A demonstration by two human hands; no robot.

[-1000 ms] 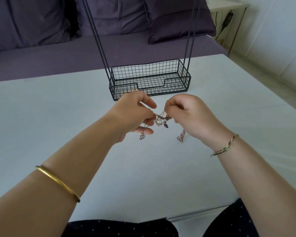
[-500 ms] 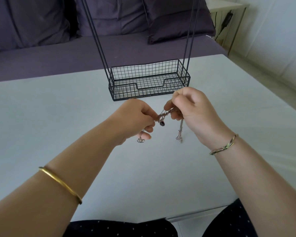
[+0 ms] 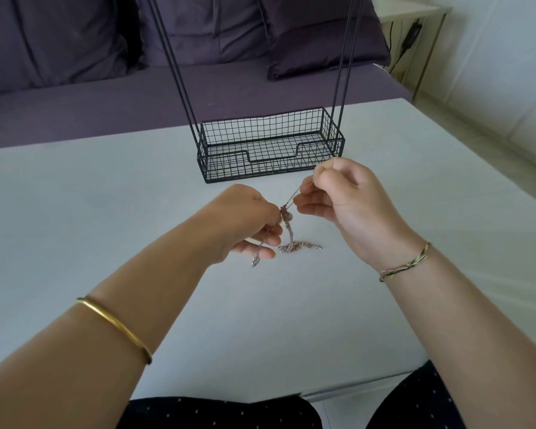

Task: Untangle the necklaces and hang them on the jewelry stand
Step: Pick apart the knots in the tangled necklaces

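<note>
A tangle of thin rose-gold and silver necklaces [image 3: 287,230] hangs between my hands just above the white table [image 3: 106,212]. My left hand [image 3: 245,224] pinches the knot at its left side, and a small silver pendant [image 3: 255,261] dangles below its fingers. My right hand [image 3: 341,196] is raised higher and pinches one fine chain, drawn taut up from the knot. The loose ends pool on the table under the knot. The black wire jewelry stand [image 3: 271,147], a mesh basket base with tall rods rising out of the frame, stands just behind my hands.
A purple sofa with cushions [image 3: 198,41] runs behind the table. A small white side table [image 3: 415,13] with a cable stands at the back right. The table's near edge lies by my lap.
My right hand has lifted up and to the right, pulling one chain out of the knot. The left hand sank slightly, and the loose chain ends now lie on the table.
</note>
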